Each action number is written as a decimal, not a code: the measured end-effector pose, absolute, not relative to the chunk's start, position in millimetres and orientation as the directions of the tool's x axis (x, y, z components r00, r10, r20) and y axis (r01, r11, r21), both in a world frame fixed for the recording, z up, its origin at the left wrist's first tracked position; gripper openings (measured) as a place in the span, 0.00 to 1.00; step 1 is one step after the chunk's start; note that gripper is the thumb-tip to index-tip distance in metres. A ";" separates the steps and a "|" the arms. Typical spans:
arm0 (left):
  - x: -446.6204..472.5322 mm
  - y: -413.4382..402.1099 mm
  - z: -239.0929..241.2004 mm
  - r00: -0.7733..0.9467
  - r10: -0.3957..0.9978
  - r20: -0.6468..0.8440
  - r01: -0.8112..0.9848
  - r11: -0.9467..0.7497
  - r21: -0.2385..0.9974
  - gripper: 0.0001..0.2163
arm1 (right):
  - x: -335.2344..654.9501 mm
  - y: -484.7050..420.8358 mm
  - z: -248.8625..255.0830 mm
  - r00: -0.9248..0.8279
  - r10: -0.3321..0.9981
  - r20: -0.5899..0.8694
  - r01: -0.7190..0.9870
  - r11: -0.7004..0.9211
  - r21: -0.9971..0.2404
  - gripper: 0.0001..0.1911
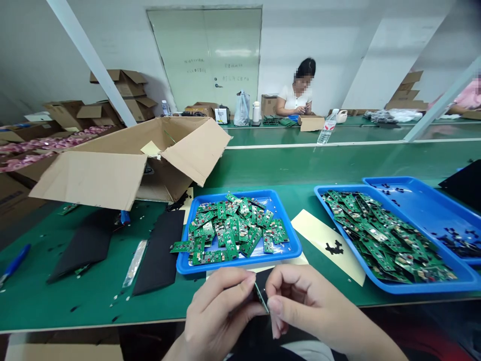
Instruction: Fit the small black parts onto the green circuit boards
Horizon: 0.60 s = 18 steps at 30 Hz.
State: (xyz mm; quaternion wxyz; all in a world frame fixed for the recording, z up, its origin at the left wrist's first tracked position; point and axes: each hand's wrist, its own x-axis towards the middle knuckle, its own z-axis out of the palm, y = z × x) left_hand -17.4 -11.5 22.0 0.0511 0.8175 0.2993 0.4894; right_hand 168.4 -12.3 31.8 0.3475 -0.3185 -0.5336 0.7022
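Just in front of the near blue tray, my left hand (220, 308) pinches a small green circuit board (260, 298) between thumb and fingers, its thin edge turned toward me. My right hand (302, 296) is closed at the other side of that board, thumb against curled fingers. Whatever its fingertips may hold is hidden. Loose circuit boards (231, 228) are heaped in the blue tray (289, 210) beyond my hands, one of them sticking out over the left rim.
On the right, a second blue tray (391, 289) is piled with boards, beside another blue tray (413, 188) with small black parts. Black parts (334, 247) lie on yellow paper (311, 228). Left are black foam sheets (160, 250) and an open carton (97, 175). A co-worker (296, 95) sits opposite.
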 end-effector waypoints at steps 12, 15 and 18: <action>-13.7 -8.6 14.6 0.274 0.553 0.787 0.388 -0.812 0.435 0.09 | 168.3 -18.8 37.8 -0.403 0.783 0.474 0.437 0.619 -0.652 0.11; -12.6 -10.2 12.2 0.247 0.621 0.744 0.334 -0.775 0.536 0.11 | 167.7 -16.3 35.8 -0.400 0.719 0.568 0.443 0.694 -0.567 0.12; -11.0 -11.9 10.3 0.204 0.708 0.676 0.232 -0.706 0.670 0.12 | 167.7 -12.7 33.8 -0.391 0.676 0.625 0.435 0.734 -0.522 0.13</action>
